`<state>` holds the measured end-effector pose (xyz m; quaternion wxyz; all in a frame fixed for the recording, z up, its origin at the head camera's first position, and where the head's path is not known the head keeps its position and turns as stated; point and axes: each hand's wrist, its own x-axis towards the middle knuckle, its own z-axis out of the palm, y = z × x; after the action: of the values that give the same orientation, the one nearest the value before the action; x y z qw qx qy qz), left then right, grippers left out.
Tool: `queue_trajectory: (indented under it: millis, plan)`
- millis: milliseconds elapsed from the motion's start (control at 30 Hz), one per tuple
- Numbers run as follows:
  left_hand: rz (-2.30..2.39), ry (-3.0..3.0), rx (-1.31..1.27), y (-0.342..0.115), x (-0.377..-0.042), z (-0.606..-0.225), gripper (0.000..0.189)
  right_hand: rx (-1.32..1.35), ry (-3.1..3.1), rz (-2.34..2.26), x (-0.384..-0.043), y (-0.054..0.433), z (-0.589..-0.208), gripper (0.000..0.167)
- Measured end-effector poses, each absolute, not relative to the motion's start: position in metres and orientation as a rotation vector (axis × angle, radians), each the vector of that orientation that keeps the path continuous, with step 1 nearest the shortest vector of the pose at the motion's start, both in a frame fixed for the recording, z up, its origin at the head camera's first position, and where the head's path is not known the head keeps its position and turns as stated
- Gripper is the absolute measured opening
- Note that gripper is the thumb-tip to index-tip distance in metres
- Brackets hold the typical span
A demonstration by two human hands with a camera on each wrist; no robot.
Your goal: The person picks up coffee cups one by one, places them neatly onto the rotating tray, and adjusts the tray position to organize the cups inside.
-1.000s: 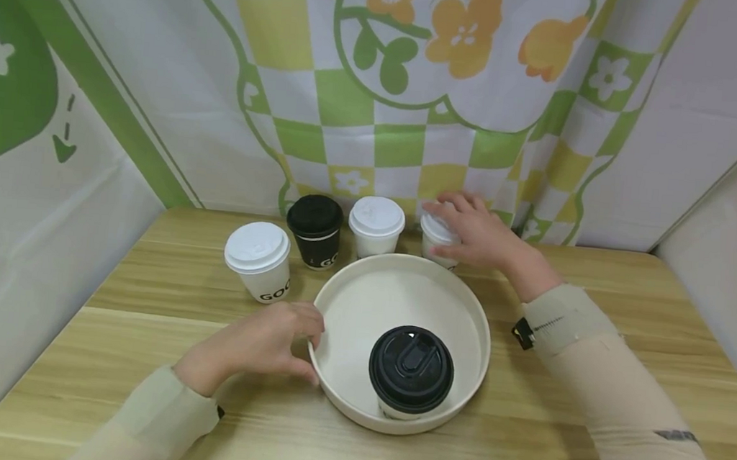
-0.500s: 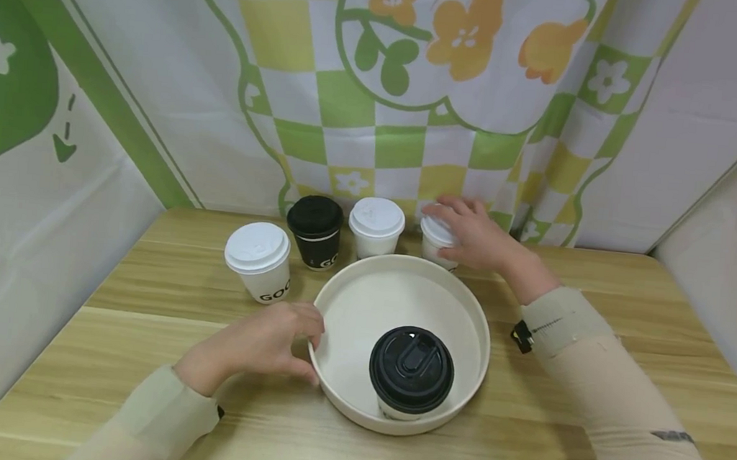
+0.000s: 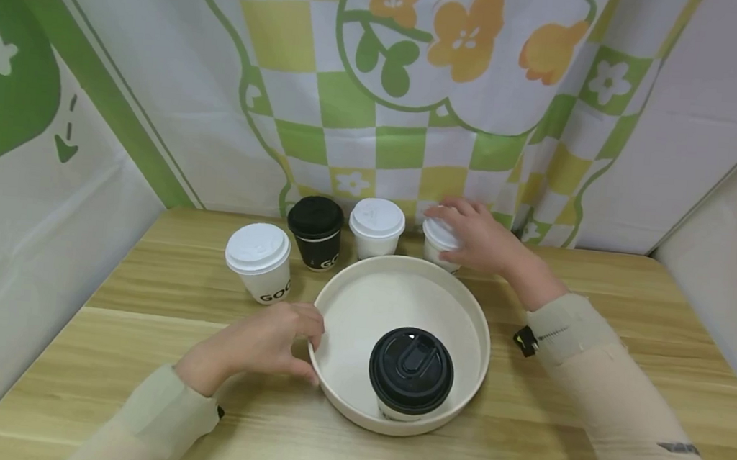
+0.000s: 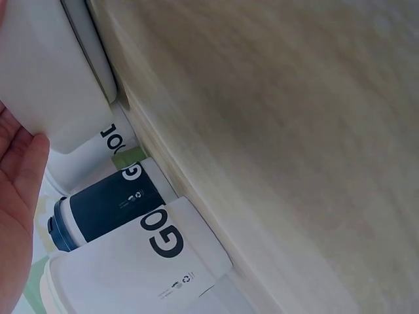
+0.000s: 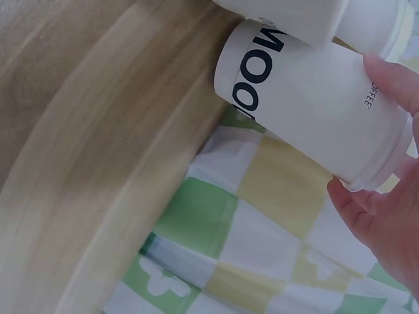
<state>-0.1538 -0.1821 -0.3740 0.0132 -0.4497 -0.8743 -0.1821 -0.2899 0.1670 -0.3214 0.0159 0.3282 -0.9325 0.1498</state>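
Note:
In the head view my right hand (image 3: pixel 487 243) reaches to the back and grips a white paper cup (image 3: pixel 434 253) near its white lid. Seen from the right wrist, thumb and fingers stand on opposite sides of that lettered cup (image 5: pixel 314 104), close to the lid. My left hand (image 3: pixel 265 344) holds the left rim of a round cream tray (image 3: pixel 485 340); its thumb lies along the outside wall. Inside the tray, near its front, stands a cup with a black sip lid (image 3: pixel 411 370). The left wrist view shows fingers against the tray's outer wall (image 4: pixel 52 72).
Behind the tray stand a white-lidded cup (image 3: pixel 377 227) and a black cup (image 3: pixel 314 229). Another white cup (image 3: pixel 259 257) is left of them, close to the tray. All rest on the wooden table (image 3: pixel 590 392), with a checkered curtain (image 3: pixel 401 146) along its back edge.
My right hand and the white cup in its grip have shifted very slightly right. The left hand, the tray and the other cups stay in place.

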Motion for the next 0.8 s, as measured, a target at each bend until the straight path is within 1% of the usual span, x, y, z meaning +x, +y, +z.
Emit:
queue_trajectory:
  millis: [300,567,800]
  plan:
    - [-0.566,-2.745,-1.418,-0.186,-0.157,-0.372,0.036,0.994,-2.850,0.432,-0.276,0.171,-0.309,0.071]
    - [-0.544,-2.753,-1.462,-0.186,-0.163,-0.370,0.037,0.955,-2.853,0.389,-0.263,0.180,-0.298,0.074]
    - [-0.551,-2.740,-1.477,-0.190,-0.164,-0.370,0.037,0.946,-2.831,0.422,-0.250,0.186,-0.291,0.072]
